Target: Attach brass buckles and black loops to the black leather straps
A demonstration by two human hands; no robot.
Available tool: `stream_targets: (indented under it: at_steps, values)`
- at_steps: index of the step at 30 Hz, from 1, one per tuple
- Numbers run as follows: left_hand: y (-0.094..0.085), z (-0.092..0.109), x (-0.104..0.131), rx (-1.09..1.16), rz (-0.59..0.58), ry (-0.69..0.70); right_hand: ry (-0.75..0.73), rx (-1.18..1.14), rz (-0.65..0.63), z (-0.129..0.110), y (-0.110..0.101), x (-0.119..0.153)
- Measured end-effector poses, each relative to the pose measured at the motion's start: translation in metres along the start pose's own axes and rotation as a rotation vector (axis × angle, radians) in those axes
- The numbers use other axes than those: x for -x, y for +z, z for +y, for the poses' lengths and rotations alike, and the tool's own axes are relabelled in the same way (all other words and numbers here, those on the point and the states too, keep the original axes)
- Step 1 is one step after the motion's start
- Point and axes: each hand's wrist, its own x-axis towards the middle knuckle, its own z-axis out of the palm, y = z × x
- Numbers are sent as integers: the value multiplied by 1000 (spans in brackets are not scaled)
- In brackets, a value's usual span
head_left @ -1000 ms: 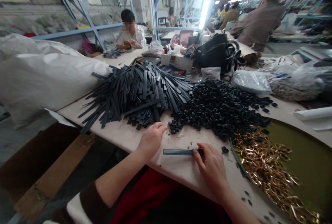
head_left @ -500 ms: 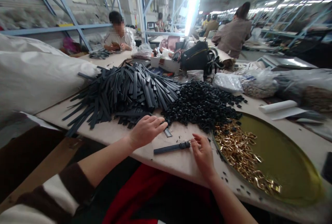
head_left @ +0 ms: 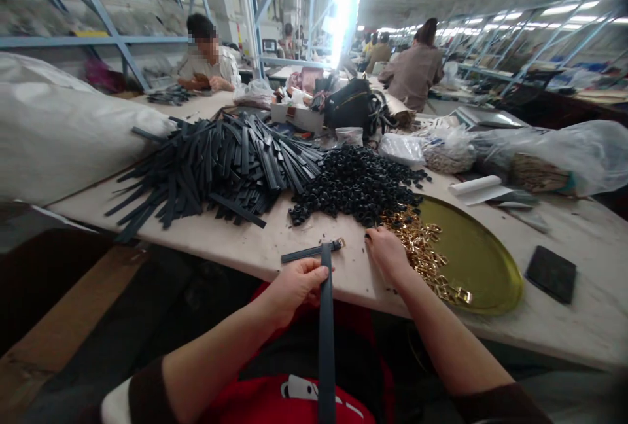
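My left hand (head_left: 300,285) pinches a long dark strap (head_left: 326,332) between thumb and fingers. The strap stands nearly upright in view, its lower end hanging over my lap. Just behind it on the table lies a short strap (head_left: 301,254) with a gold buckle (head_left: 342,243) at its right end. My right hand (head_left: 387,252) is at the near edge of the pile of black loops (head_left: 356,182), beside the gold buckles (head_left: 424,254). Its fingers are closed, with a small black loop (head_left: 367,235) showing at the tips.
A heap of dark straps (head_left: 216,169) covers the table's left part. The gold buckles lie on a round gold tray (head_left: 485,254), with a black phone (head_left: 551,273) to its right. Plastic bags (head_left: 589,156) and a black bag (head_left: 348,106) stand behind. A white sack (head_left: 73,129) bulges at left. Co-workers sit farther back.
My left hand has come back from the strap heap towards me with a strap. My right hand has left the buckled strap and moved to the loop pile. The view has turned right.
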Motion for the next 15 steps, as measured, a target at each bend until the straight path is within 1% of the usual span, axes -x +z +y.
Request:
stream_targets:
  at_steps: [3,5,6,8,12,13,15]
  values:
    - [-1,-11,5,73,-74,-65,-5,23,-36,0,-2,-3]
    - [-2,-11,7,89,-89,-84,0,6,-28,-2,-6,-1]
    - [-3,-10,7,92,-89,-93,11,-50,-24,-5,-9,1]
    - [-4,-9,4,94,-90,-111,69,-300,-69,-14,-14,10]
    - [-4,-7,-9,102,-72,-149,307,-1039,-322,-45,-16,32]
    - [-4,-6,-12,96,-56,-160,377,-1181,-351,-53,-15,37]
    - [-5,-5,-18,84,-20,-189,510,-1393,-368,-65,-12,41]
